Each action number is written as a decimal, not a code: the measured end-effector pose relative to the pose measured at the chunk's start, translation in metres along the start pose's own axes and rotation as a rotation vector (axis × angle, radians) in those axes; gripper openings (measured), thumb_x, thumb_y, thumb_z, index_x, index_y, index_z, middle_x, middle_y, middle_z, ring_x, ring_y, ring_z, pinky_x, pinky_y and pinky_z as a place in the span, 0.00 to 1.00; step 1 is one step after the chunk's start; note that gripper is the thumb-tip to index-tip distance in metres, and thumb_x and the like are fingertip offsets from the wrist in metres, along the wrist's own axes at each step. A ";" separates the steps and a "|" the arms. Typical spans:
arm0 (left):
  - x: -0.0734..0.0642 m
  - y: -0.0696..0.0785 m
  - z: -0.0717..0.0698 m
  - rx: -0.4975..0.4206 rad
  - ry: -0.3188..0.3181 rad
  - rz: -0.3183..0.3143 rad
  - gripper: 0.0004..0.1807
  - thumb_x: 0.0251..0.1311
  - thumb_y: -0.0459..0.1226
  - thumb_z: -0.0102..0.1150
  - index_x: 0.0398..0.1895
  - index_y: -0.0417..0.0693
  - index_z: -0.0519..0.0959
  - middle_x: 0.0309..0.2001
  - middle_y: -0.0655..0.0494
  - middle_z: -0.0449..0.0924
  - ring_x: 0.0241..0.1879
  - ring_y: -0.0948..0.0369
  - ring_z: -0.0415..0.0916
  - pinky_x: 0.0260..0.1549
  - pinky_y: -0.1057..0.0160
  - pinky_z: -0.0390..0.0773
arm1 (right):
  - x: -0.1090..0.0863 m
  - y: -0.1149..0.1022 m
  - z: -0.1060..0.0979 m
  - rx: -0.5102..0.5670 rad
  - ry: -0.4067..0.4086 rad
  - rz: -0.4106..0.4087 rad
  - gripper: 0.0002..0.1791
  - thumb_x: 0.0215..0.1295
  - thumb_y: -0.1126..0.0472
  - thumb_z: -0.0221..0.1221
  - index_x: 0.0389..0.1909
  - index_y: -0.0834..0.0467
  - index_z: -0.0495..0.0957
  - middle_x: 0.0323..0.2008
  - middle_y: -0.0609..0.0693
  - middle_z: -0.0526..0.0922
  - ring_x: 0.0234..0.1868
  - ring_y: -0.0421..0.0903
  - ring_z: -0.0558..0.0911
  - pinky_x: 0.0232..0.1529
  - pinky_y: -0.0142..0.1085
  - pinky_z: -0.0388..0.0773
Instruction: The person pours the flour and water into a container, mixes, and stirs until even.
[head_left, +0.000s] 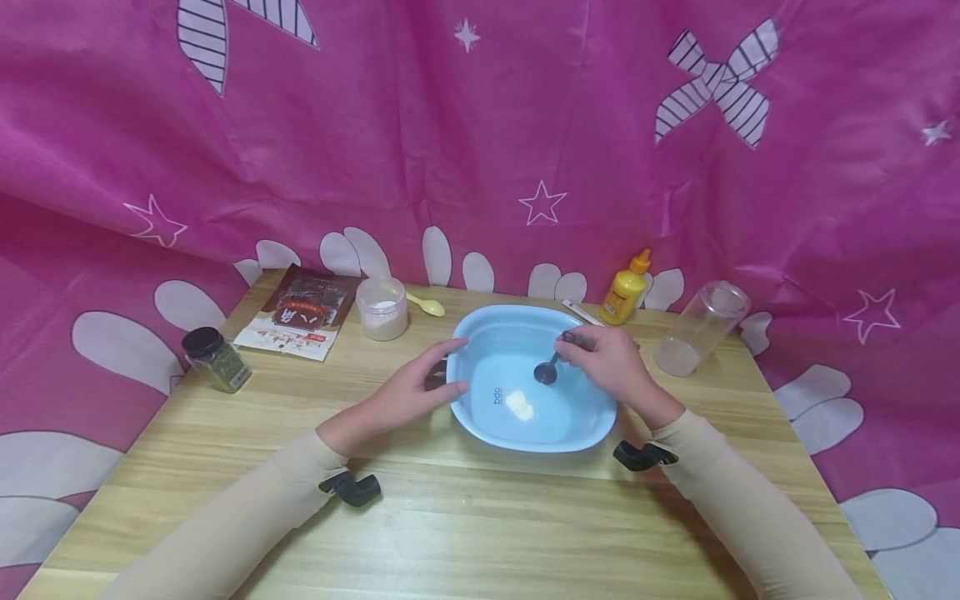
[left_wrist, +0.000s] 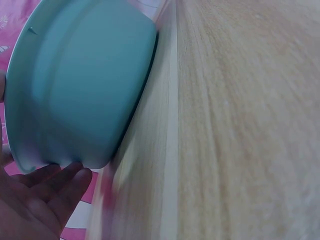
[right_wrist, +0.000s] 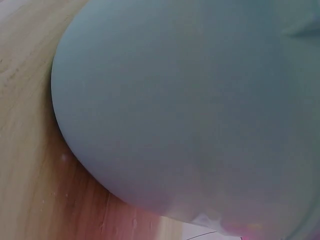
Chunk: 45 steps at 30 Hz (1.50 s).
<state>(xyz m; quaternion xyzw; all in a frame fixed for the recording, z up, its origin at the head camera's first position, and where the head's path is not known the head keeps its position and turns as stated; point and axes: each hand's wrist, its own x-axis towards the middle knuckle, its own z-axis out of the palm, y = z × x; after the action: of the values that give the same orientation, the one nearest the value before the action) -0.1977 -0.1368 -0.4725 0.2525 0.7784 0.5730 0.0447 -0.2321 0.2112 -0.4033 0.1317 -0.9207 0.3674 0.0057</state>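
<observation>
A light blue oval basin point(head_left: 491, 433) sits on the table, with small dark lettering and a bright white patch on its inside. My left hand point(head_left: 408, 387) holds its left rim, thumb and forefinger over the edge. In the left wrist view several fingers point(left_wrist: 65, 187) press against the basin's outer wall point(left_wrist: 95, 75). My right hand point(head_left: 611, 358) pinches the handle of a small dark spoon point(head_left: 546, 373), whose bowl hangs over the inside of the basin. The right wrist view is mostly filled by the basin's outer wall point(right_wrist: 175, 110); the right hand is out of that frame.
Left of the basin are a jar of white powder point(head_left: 382, 321), a yellow spoon point(head_left: 427, 306), a brown-and-white packet point(head_left: 296, 317) and a black-lidded jar point(head_left: 217, 360). A yellow bottle point(head_left: 624, 292), a thin white strip point(head_left: 580, 312) and a clear cylinder point(head_left: 701, 329) stand at right. A pink curtain point(head_left: 450, 150) hangs behind.
</observation>
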 end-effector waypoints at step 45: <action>0.001 -0.002 -0.003 0.007 -0.024 0.004 0.40 0.78 0.39 0.69 0.87 0.45 0.63 0.84 0.39 0.64 0.74 0.37 0.76 0.70 0.47 0.83 | 0.019 -0.016 -0.007 -0.118 -0.246 -0.258 0.05 0.79 0.61 0.69 0.42 0.57 0.90 0.32 0.43 0.92 0.35 0.41 0.92 0.35 0.36 0.90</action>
<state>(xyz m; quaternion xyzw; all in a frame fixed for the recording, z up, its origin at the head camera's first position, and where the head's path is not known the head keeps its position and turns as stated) -0.2001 -0.1397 -0.4728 0.2608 0.7793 0.5674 0.0520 -0.2473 0.2006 -0.3855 0.2921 -0.9098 0.2904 -0.0519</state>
